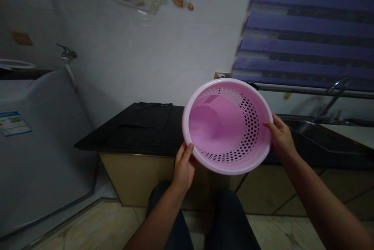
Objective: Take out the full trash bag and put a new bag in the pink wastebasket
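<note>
A round pink plastic basket point(222, 125) with a perforated wall is held up in front of the counter, its open top facing me. Nothing lies inside it. My left hand point(184, 166) grips the rim at the lower left, thumb on the rim's front. At the right side of the rim, my right hand point(281, 136) is closed on it, the thumb over the inner edge and the other fingers mostly hidden behind.
Behind the basket runs a black countertop point(140, 121) with dark flat material on its left part. A sink point(327, 137) with a faucet point(333, 100) is at the right. A washing machine point(43, 145) stands at the left, below a wall tap point(67, 52).
</note>
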A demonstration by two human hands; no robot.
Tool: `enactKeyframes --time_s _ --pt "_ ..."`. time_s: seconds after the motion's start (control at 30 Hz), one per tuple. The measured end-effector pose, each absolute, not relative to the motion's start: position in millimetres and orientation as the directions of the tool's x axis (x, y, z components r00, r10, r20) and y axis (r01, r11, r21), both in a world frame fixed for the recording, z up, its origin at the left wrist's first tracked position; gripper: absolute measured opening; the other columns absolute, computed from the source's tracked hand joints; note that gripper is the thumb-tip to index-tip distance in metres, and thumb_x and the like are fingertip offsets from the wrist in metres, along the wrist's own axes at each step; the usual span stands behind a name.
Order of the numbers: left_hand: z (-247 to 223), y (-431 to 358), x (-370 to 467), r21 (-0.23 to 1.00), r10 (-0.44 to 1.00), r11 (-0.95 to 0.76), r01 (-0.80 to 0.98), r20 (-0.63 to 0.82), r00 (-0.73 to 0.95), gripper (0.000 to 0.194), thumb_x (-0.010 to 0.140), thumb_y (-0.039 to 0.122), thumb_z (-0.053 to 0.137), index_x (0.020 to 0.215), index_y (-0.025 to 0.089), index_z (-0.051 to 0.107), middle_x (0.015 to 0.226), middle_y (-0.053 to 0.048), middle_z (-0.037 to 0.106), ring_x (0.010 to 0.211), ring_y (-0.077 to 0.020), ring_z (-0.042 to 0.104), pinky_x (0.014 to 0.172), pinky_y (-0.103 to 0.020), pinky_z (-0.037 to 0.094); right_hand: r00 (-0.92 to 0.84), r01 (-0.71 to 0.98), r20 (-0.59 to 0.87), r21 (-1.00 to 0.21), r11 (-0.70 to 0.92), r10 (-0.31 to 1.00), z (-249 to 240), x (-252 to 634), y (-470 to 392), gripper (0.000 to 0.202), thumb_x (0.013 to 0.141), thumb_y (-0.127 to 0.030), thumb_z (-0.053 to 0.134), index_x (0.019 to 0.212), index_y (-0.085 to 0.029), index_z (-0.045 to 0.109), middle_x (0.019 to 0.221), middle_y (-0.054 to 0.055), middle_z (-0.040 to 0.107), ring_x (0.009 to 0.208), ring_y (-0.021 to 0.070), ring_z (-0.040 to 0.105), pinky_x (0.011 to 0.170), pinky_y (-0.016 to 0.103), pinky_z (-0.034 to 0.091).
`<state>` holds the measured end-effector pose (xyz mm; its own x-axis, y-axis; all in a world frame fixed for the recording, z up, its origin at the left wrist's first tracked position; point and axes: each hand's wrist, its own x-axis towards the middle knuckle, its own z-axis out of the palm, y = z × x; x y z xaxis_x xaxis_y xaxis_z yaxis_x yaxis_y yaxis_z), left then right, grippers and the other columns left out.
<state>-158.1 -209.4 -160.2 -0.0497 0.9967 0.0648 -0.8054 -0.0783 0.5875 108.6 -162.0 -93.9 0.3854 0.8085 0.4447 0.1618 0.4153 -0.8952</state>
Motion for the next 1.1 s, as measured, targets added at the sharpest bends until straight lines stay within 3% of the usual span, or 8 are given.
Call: enactKeyframes --time_s 0.23,0.47,0.73,1.1 --pt "-163 -216 -150 0.5 0.998 -0.05 -0.864 0.064 -0.021 0.036 0.061 0.035 0.083 0.089 0.018 0.069 0.087 -0.002 0.071 0.087 -0.018 0.065 0.09 -0.033 0.046 0.436 0.087 0.412 -0.904 0.418 0.8 -97 113 -162 0.061 0.052 -0.029 0.071 0.112 -0.02 0.063 0.101 0.004 0.068 0.09 0.0188 0.064 0.079 0.031 0.052" --pt "-168 -221 -143 0.502 0.999 -0.031 -0.864 0.039 -0.014 0.041 0.056 0.036 0.086 0.089 0.018 0.07 0.085 -0.001 0.071 0.082 -0.0169 0.064 0.081 -0.029 0.046 0.483 0.092 0.379 -0.918 0.385 0.789 -101 114 -172 0.062 0.05 -0.029 0.071 0.11 -0.019 0.064 0.095 0.005 0.069 0.078 0.018 0.063 0.07 0.029 0.051" --pt "-174 -224 -137 0.493 0.997 -0.046 -0.869 0.072 -0.012 0.042 0.055 0.038 0.086 0.088 0.018 0.07 0.083 -0.001 0.069 0.078 -0.0157 0.062 0.076 -0.027 0.046 0.468 0.097 0.388 -0.916 0.39 0.794 -111 123 -174 0.061 0.052 -0.031 0.073 0.111 -0.019 0.064 0.097 0.006 0.068 0.079 0.0175 0.063 0.067 0.029 0.05" --pt "-175 -234 -128 0.5 0.996 -0.028 -0.865 0.083 0.016 0.044 0.055 0.04 0.087 0.089 0.019 0.069 0.085 -0.001 0.068 0.076 -0.0146 0.061 0.077 -0.028 0.046 0.539 0.095 0.384 -0.912 0.398 0.75 -109 126 -187 0.062 0.045 -0.038 0.079 0.101 -0.019 0.063 0.087 0.004 0.066 0.067 0.0144 0.059 0.067 0.031 0.05"
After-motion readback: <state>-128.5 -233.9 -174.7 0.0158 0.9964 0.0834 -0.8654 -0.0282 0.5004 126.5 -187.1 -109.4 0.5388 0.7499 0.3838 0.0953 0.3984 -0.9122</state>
